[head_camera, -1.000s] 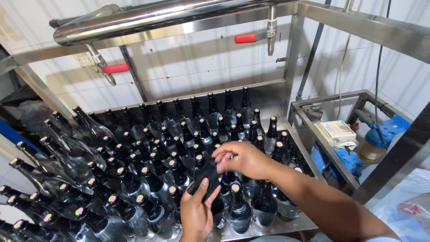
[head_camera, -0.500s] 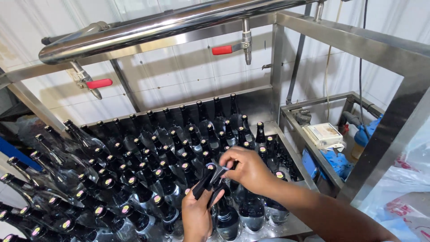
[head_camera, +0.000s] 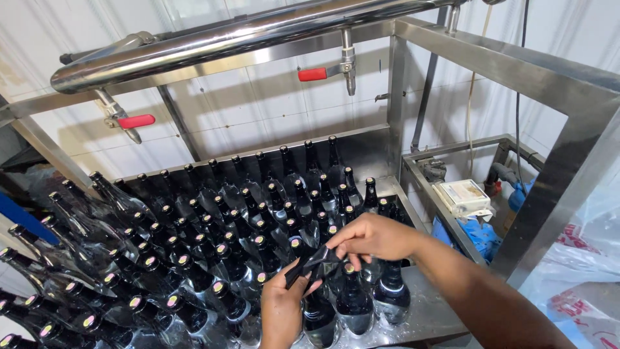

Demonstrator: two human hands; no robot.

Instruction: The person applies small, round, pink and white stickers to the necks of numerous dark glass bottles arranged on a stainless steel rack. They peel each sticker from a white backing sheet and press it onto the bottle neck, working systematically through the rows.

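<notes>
Both my hands hold a small black shrink sleeve [head_camera: 312,264] above the front row of dark glass bottles [head_camera: 219,226]. My left hand [head_camera: 282,309] pinches its lower left end from below. My right hand [head_camera: 373,238] grips its upper right end with thumb and fingers. The sleeve hangs just over the neck of a capped bottle [head_camera: 318,311] at the front. Many dark bottles with coloured caps stand packed on a steel tray [head_camera: 426,310]; those at the left lean over.
A steel pipe [head_camera: 226,39] with two red-handled taps [head_camera: 313,74] [head_camera: 135,121] runs overhead. A steel frame post [head_camera: 568,168] stands at the right, with a side shelf holding a white box [head_camera: 462,196] and blue items [head_camera: 478,232]. Tiled wall behind.
The view has shifted left and closer. My hands have pulled the black sleeve a little further apart and lower over the front bottles.
</notes>
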